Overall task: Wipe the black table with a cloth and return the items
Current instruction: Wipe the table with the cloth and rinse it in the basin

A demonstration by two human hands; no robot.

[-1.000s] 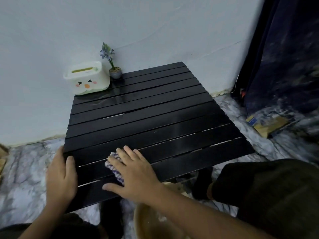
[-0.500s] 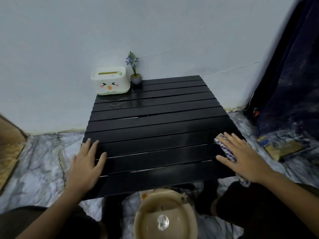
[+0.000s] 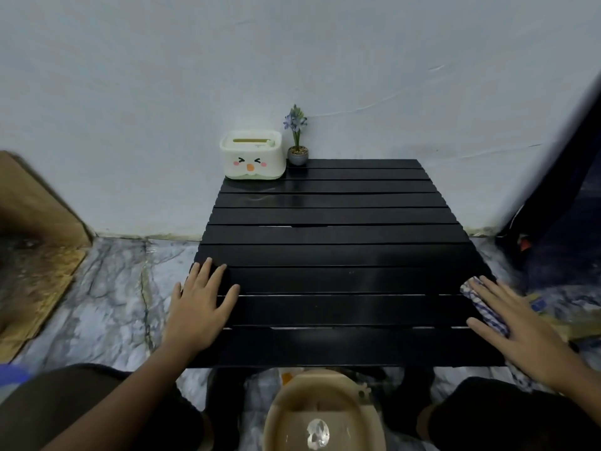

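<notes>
A black slatted table (image 3: 331, 255) stands against the pale wall. My left hand (image 3: 198, 304) lies flat with spread fingers on the table's near left corner. At the near right edge, my right hand (image 3: 520, 323) presses with straight fingers on a blue-and-white checked cloth (image 3: 481, 304), which pokes out beside my fingers. A white tissue box with a cartoon face (image 3: 252, 156) and a small potted blue flower (image 3: 297, 138) sit at the table's far left corner.
A beige basin (image 3: 322, 415) holding water sits on the marble floor between my knees, just below the table's near edge. Brown cardboard (image 3: 35, 255) lies at the left. A dark curtain (image 3: 566, 203) hangs at the right with clutter under it.
My right hand swept the cloth from the near left of the table across to its right edge. My left hand stayed at the left corner. The view shifted left.
</notes>
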